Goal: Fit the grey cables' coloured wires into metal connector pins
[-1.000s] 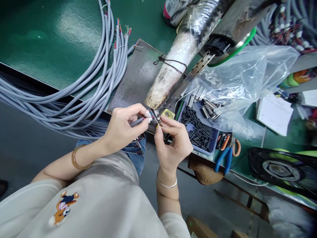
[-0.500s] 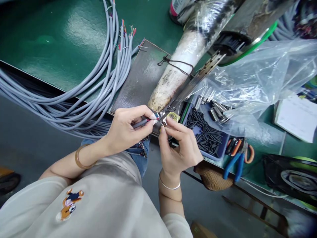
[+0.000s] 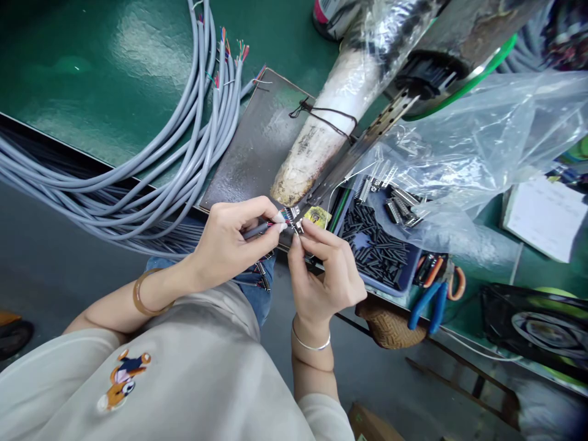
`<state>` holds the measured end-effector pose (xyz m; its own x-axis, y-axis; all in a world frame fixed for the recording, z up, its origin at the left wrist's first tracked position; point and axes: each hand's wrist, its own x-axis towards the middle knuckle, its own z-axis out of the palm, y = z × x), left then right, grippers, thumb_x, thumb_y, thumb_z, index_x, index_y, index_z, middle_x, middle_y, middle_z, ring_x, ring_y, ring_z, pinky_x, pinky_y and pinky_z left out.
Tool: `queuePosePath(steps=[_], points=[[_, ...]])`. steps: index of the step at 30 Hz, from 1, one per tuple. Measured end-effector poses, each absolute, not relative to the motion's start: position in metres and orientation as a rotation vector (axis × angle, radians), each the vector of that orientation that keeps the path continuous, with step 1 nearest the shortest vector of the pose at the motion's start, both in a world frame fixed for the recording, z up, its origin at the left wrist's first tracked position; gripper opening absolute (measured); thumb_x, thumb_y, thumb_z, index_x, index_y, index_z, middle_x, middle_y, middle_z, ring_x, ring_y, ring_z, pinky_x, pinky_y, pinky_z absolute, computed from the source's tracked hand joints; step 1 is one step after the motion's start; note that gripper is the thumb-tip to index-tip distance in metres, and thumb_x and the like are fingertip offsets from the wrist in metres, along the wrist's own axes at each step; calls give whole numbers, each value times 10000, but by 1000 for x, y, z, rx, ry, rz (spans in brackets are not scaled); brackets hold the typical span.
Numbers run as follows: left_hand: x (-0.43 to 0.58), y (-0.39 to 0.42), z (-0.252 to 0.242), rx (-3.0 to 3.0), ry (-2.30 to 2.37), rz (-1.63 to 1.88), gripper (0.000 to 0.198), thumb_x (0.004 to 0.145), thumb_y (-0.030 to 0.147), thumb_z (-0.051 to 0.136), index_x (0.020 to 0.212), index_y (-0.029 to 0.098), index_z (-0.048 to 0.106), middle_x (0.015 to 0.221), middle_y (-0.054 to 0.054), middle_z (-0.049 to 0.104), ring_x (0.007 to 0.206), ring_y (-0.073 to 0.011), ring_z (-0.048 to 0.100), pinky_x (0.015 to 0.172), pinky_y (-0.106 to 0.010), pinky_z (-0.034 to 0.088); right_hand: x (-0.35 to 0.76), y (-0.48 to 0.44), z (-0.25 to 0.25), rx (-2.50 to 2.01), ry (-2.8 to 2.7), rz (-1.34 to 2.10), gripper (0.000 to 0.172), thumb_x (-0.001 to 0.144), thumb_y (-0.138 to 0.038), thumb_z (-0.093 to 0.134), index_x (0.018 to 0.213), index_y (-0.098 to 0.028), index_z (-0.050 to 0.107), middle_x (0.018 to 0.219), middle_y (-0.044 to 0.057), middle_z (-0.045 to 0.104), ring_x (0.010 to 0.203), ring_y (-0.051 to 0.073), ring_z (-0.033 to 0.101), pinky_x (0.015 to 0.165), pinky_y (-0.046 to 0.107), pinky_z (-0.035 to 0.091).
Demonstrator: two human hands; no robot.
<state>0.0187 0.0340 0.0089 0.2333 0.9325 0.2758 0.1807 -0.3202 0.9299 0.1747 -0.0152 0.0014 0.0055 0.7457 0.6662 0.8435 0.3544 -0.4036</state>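
Observation:
My left hand [image 3: 229,242] is closed in a pinch on the stripped end of a grey cable [image 3: 255,230], whose coloured wires show at the fingertips. My right hand [image 3: 324,269] is closed around a small metal connector [image 3: 294,219], held against those wires. Both hands meet at the front edge of a dark metal plate [image 3: 257,147]. Just above them ends a white wrapped tool [image 3: 321,141] with a metal strip. Finished connectors on cables lie in my lap [image 3: 261,275].
A bundle of grey cables [image 3: 151,165] curves over the green bench [image 3: 92,73] on the left. A blue tray of black sleeves [image 3: 374,245], a plastic bag of connectors [image 3: 454,153], blue-handled pliers [image 3: 427,300] and a paper pad [image 3: 544,217] lie to the right.
The hands have stayed together at the plate's edge, with only small finger shifts; the view has moved slightly.

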Motion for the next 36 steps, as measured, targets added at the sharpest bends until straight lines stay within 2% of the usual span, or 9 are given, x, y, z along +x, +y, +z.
queuePosePath(steps=[8, 16, 30, 36], points=[[17, 36, 12, 1776, 1077, 1200, 70, 864, 119, 660, 815, 169, 653, 588, 63, 531, 487, -46, 355, 484, -220, 310, 169, -11, 7, -1418, -1719, -168, 183, 826, -101, 767, 929, -226, 681, 1029, 21, 797, 906, 152, 774, 813, 267, 640], [15, 35, 12, 1821, 1057, 1138, 89, 859, 88, 647, 797, 150, 665, 669, 36, 634, 533, -48, 447, 514, -203, 343, 173, -13, 4, -1390, -1767, -136, 189, 816, -96, 764, 893, -213, 636, 1030, 42, 798, 878, 145, 771, 782, 248, 633], [16, 32, 10, 1920, 1041, 1140, 102, 864, 80, 629, 800, 156, 656, 696, 29, 659, 521, -52, 432, 524, -202, 356, 173, -17, 5, -1438, -1781, -150, 186, 834, -108, 754, 929, -233, 653, 1031, 15, 799, 887, 140, 770, 777, 239, 621], [16, 24, 7, 1882, 1039, 1130, 71, 875, 94, 641, 839, 152, 661, 744, 15, 709, 567, -59, 540, 558, -185, 420, 174, -23, 5, -1424, -1787, -172, 186, 837, -91, 741, 923, -220, 640, 1013, 26, 802, 878, 139, 774, 779, 238, 622]])
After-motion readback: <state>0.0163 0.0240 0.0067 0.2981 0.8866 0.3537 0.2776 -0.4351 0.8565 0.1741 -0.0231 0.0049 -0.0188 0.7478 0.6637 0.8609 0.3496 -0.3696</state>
